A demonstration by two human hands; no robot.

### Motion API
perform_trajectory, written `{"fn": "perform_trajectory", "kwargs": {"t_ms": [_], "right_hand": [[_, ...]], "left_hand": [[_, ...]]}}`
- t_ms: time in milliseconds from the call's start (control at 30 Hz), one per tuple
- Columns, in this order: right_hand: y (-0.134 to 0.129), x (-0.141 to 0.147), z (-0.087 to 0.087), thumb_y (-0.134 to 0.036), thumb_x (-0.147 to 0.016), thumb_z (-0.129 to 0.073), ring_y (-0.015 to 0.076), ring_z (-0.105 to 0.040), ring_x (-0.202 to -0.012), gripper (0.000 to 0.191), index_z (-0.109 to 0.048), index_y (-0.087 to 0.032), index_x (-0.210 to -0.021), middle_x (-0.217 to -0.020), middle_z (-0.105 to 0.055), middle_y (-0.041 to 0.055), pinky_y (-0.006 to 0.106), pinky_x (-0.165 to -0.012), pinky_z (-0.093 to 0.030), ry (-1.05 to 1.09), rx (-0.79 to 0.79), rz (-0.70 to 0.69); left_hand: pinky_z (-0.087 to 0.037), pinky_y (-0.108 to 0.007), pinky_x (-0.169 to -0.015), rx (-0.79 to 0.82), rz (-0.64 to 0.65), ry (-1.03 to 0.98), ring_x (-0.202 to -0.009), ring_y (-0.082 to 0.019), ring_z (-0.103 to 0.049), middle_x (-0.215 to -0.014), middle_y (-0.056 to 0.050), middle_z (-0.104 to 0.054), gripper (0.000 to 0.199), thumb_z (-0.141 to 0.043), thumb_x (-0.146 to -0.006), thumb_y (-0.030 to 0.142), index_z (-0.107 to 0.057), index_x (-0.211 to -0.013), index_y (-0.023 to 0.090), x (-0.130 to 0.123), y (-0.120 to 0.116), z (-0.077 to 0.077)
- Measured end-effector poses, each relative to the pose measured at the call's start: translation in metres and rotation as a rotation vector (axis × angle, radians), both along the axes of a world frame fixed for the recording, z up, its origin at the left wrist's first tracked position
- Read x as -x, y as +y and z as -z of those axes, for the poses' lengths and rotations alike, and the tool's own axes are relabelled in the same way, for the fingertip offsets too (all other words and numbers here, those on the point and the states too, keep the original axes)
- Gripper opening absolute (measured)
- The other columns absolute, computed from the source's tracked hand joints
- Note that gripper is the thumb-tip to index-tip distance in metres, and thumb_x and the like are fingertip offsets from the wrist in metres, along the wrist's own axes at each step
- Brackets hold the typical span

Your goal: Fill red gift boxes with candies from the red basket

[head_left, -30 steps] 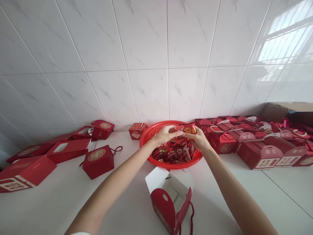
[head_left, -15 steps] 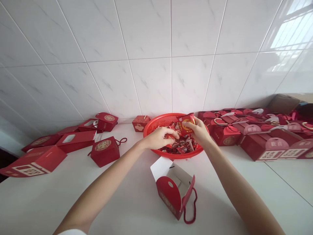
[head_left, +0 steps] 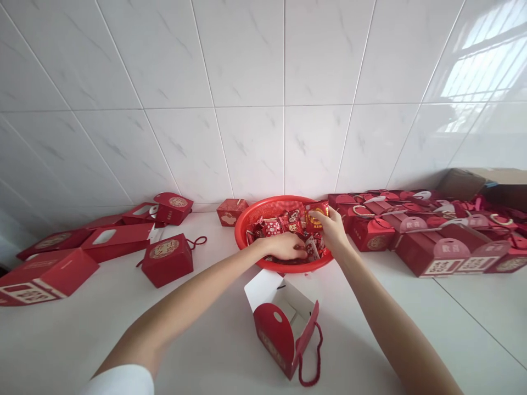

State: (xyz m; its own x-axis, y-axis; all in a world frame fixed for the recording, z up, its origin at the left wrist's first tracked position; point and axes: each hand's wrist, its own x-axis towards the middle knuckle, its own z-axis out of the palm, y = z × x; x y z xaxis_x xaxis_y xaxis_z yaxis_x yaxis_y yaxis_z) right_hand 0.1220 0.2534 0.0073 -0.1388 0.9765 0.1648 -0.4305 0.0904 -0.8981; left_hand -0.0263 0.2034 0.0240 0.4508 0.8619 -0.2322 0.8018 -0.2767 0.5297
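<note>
The open box [head_left: 275,336] is standing on your side of the red basket [head_left: 296,267], below both hands and roughly between your forearms; your left hand [head_left: 288,247] is sitting nearer to it than your right hand [head_left: 335,227] is. The box is standing at a slant, one corner pointing toward you, its white flap leaning out toward the basket's near rim; its longer side is hard to judge from this angle.

Your right hand is pinching a red-and-gold packet [head_left: 316,213] between thumb and fingers, over the right part of the basket; the packet is lying to the left of that palm, its printed face turning toward you, and its long axis is not showing clearly. Your left hand is resting palm-down among the wrapped sweets [head_left: 272,226], its fingers curling under; you cannot tell from here whether they are gripping one.

The basket is holding a loose heap of these sweets, mostly red, some with white patterns; the open box is showing white inner walls and part of its floor, its near flap hiding the rest, and a red cord [head_left: 310,381] is looping from its right side onto the table [head_left: 206,340]. A small patterned box [head_left: 231,212] is standing just left of the basket; a closed box [head_left: 168,259] is sitting farther left, and rows of handled boxes [head_left: 430,253] are filling the right, their contents not showing.
</note>
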Motion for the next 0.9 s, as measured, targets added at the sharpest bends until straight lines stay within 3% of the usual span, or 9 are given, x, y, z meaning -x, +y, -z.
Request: {"fn": "perform_trajectory", "kwargs": {"t_ms": [167,267,367,467,533,633,767,900], "right_hand": [[0.003,-0.001,0.000,-0.029,-0.055,-0.081,0.0225,-0.069,-0.062,0.026,-0.061,-0.024,-0.072,-0.063,-0.069,-0.0019,0.034,-0.056,-0.057,0.050,0.042,-0.016],[0.002,-0.001,0.001,-0.028,-0.055,-0.081,0.0213,-0.068,-0.061,0.027,-0.061,-0.024,-0.072,-0.064,-0.069,-0.0021,0.033,-0.056,-0.057,0.052,0.052,-0.008],[0.001,-0.002,0.000,-0.027,-0.055,-0.081,0.0207,-0.068,-0.060,0.026,-0.061,-0.024,-0.070,-0.063,-0.069,-0.0022,0.033,-0.055,-0.056,0.043,0.056,-0.009],[-0.001,-0.001,-0.001,-0.027,-0.054,-0.082,0.0205,-0.067,-0.059,0.027,-0.061,-0.024,-0.070,-0.062,-0.067,-0.0030,0.033,-0.056,-0.056,0.045,0.053,-0.005],[-0.002,-0.001,-0.002,-0.028,-0.054,-0.082,0.0202,-0.067,-0.060,0.027,-0.061,-0.024,-0.070,-0.063,-0.067,-0.0035,0.033,-0.057,-0.056,0.049,0.050,0.000],[-0.004,0.000,-0.005,-0.030,-0.058,-0.081,0.0202,-0.066,-0.061,0.026,-0.060,-0.024,-0.071,-0.063,-0.066,-0.0039,0.033,-0.057,-0.054,0.035,0.055,0.015],[-0.007,0.001,-0.012,-0.032,-0.063,-0.074,0.0192,-0.066,-0.064,0.021,-0.057,-0.026,-0.071,-0.065,-0.065,-0.0050,0.029,-0.054,-0.050,0.053,0.042,0.030],[-0.019,-0.004,-0.027,-0.033,-0.069,-0.069,0.0199,-0.069,-0.073,0.017,-0.054,-0.026,-0.071,-0.070,-0.066,-0.0043,0.027,-0.058,-0.051,0.058,-0.034,0.002]], "left_hand": [[-0.031,-0.028,-0.052,0.246,-0.252,-0.588,-0.054,-0.013,-0.047,-0.063,-0.001,-0.060,0.041,-0.067,-0.078,0.056,-0.056,-0.063,0.019,0.018,-0.008,-0.012],[-0.031,-0.027,-0.051,0.298,-0.271,-0.729,-0.056,-0.011,-0.047,-0.070,-0.003,-0.063,0.035,-0.066,-0.079,0.049,-0.061,-0.065,0.017,0.025,-0.019,-0.026],[-0.039,-0.027,-0.057,0.233,-0.173,-0.668,-0.064,-0.013,-0.051,-0.076,-0.003,-0.064,0.029,-0.066,-0.080,0.043,-0.069,-0.069,0.017,0.027,-0.039,-0.046],[-0.044,-0.028,-0.066,0.183,0.066,-0.392,-0.073,-0.014,-0.055,-0.098,-0.004,-0.069,0.026,-0.070,-0.081,0.041,-0.079,-0.096,0.021,0.023,-0.065,-0.065],[-0.045,-0.027,-0.067,0.101,0.120,-0.253,-0.073,-0.013,-0.055,-0.110,-0.004,-0.067,0.033,-0.073,-0.082,0.042,-0.078,-0.110,0.025,0.018,-0.081,-0.069],[-0.047,-0.027,-0.071,0.005,0.090,-0.258,-0.082,-0.014,-0.059,-0.112,-0.005,-0.066,0.033,-0.067,-0.089,0.042,-0.074,-0.117,0.026,0.008,-0.098,-0.062],[-0.049,-0.028,-0.084,0.044,0.158,-0.352,-0.105,-0.020,-0.064,-0.118,-0.007,-0.066,0.028,-0.061,-0.094,0.034,-0.073,-0.117,0.024,0.003,-0.110,-0.046],[-0.048,-0.031,-0.084,-0.044,0.063,-0.100,-0.097,-0.020,-0.065,-0.116,-0.007,-0.064,0.029,-0.057,-0.094,0.032,-0.074,-0.116,0.025,0.011,-0.129,-0.048]]}}
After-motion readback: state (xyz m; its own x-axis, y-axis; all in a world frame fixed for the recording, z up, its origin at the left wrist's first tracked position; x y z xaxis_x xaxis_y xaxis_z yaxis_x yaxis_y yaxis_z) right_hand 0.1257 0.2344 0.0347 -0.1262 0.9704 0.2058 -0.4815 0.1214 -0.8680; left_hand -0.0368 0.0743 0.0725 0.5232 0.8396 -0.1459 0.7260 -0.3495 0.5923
